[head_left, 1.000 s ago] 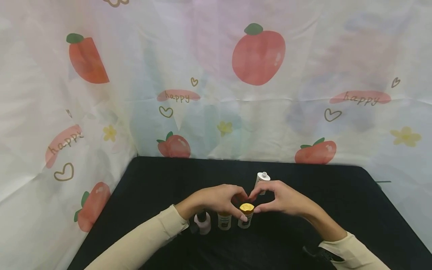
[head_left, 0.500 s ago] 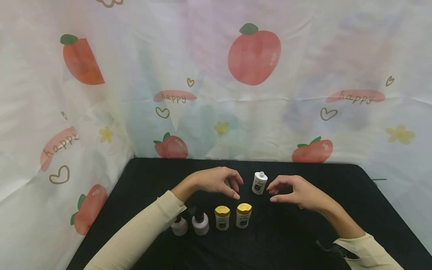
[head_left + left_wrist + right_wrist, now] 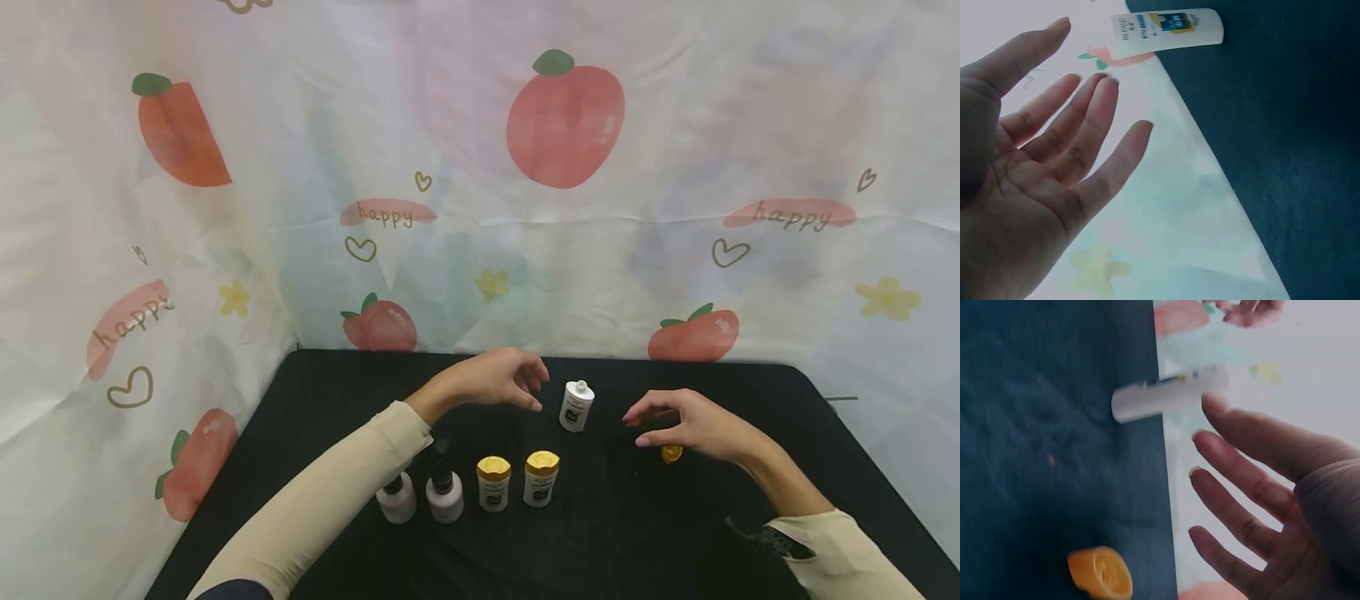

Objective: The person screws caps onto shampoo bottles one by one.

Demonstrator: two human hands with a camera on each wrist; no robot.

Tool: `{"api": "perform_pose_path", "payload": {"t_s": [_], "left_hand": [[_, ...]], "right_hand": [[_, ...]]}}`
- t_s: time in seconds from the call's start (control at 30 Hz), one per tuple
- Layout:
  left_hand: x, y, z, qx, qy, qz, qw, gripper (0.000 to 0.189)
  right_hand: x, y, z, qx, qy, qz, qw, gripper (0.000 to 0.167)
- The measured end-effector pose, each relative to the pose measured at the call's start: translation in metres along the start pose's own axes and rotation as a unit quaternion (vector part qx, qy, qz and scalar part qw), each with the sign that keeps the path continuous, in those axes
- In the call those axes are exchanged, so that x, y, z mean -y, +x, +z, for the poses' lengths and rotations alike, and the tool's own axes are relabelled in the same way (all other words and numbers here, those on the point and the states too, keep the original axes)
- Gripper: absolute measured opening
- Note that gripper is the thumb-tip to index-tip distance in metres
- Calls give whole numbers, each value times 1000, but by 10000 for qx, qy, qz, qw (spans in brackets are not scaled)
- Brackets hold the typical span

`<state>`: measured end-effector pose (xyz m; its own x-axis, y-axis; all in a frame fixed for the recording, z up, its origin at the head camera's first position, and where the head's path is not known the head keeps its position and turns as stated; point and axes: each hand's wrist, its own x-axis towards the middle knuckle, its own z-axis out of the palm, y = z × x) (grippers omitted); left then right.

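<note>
A white bottle (image 3: 575,410) stands upright on the black table, its narrow neck bare. Just left of it hovers my left hand (image 3: 498,379), holding nothing, fingers loosely bent and apart from the bottle. To the bottle's right, my right hand (image 3: 693,425) hangs in the air, also holding nothing. Partly behind and below that hand lies a yellow cap (image 3: 672,454); its hollow underside shows in the right wrist view, where the cap (image 3: 1101,573) rests on the dark cloth. The left wrist view has the labelled white bottle (image 3: 1172,30) beyond my spread fingers.
Nearer me stand two white bottles with yellow caps, one on the left (image 3: 493,485) and one on the right (image 3: 541,480). Left of them are two pale bottles with dark tops, one (image 3: 445,498) beside the other (image 3: 397,502). A printed curtain (image 3: 465,125) borders the table.
My hands have drawn apart from near the front yellow-capped bottles. The left moved farther back, the right went rightward. The yellow cap on the table has come into view; the bottles stay put.
</note>
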<state>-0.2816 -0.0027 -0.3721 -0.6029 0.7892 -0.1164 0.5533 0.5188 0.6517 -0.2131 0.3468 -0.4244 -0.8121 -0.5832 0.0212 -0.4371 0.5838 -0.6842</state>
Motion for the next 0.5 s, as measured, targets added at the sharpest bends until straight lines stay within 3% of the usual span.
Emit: {"api": "perform_pose_path", "payload": {"t_s": [0.13, 0.33, 0.5], "left_hand": [[-1, 10, 3, -76, 251, 77, 9996, 43], [-2, 23, 9, -170, 470, 37, 9987, 50], [-1, 35, 13, -65, 662, 130, 9977, 58]], "right_hand": [[-13, -5, -9, 310, -137, 69, 9994, 33], [-32, -14, -17, 933, 127, 106, 9955, 42], [-43, -18, -17, 1197, 148, 94, 9927, 45]]}}
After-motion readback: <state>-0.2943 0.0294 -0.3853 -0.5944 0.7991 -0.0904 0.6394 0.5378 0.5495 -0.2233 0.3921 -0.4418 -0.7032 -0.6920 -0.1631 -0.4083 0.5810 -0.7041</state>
